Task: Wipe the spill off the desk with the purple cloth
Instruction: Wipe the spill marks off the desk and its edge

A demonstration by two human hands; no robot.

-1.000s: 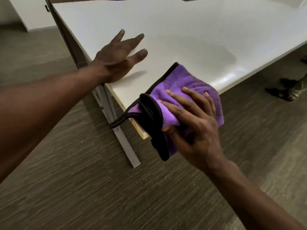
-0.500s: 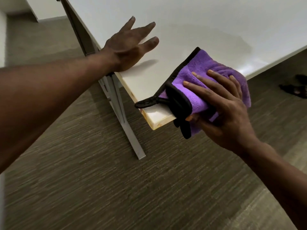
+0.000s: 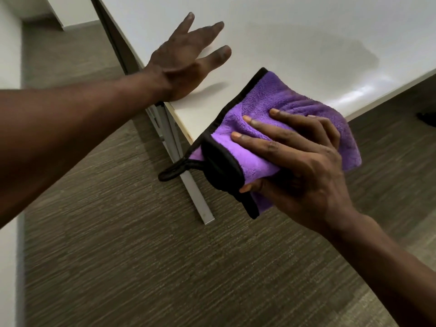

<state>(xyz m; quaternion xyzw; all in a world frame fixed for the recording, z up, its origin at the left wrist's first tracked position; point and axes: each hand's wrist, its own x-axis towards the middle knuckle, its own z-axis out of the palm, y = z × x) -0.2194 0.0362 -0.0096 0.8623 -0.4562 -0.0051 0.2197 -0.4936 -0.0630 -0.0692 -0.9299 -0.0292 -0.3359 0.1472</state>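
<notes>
A: Right hand (image 3: 304, 161), low centre-right. Fingers (image 3: 259, 125) laid long and nearly straight across the top of the purple cloth (image 3: 278, 102), thumb tucked under the near fold, so pinching the bundle between thumb and fingers. Wrist bent back, forearm running off to the lower right corner.

B: Noted. Left hand (image 3: 181, 64)?

A: Spread wide, holding nothing. Palm down, heel planted at the near left edge of the tabletop (image 3: 306, 24), fingers fanned and pointing away, tips lifted slightly off the surface. Forearm stretched in from the left border, almost level.

B: Cloth position?

A: Folded, black trimmed. Far half lying on the near corner of the tabletop, near half hanging past the edge over the floor (image 3: 118, 256). Black hanging loop (image 3: 174, 171) dangling to the left below the corner.

B: Any spill showing?

A: Faint darker patch (image 3: 330, 50) on the white surface beyond the cloth, up and to the right. Glossy sheen (image 3: 363, 93) along the right edge, just beside the cloth. Wet or only reflection: cannot tell.

B: Surroundings?

A: Pale metal desk leg (image 3: 188, 185) slanting down beneath the corner, partly behind the loop. Brown streaked carpet all over the floor. White wall strip at the far left. Dark shape at the right border, too cropped to identify.
</notes>
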